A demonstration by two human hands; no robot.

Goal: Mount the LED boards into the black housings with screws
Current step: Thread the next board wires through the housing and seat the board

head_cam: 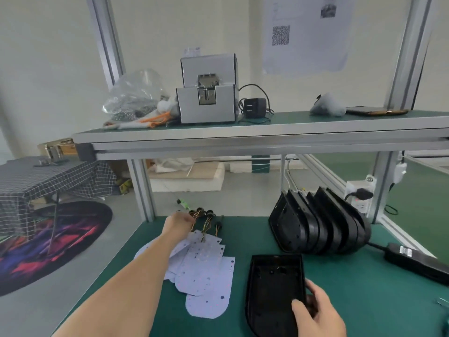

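Several white LED boards (206, 271) lie overlapped on the green bench, their coloured wires (206, 218) running to black plugs at the far side. My left hand (178, 223) reaches over the pile and pinches wires at its far end. An open black housing (272, 285) lies face up to the right of the boards. My right hand (315, 310) grips its near right edge, thumb inside the shell. A row of several black housings (315, 222) stands on edge at the back right.
A black power adapter (418, 260) with its cable lies at the right. The upper shelf (255, 132) carries a grey screw feeder (207, 93), a bag of screws (132, 98) and a plug. Aluminium frame posts (142, 188) bound the bench; a power strip (359, 193) hangs behind.
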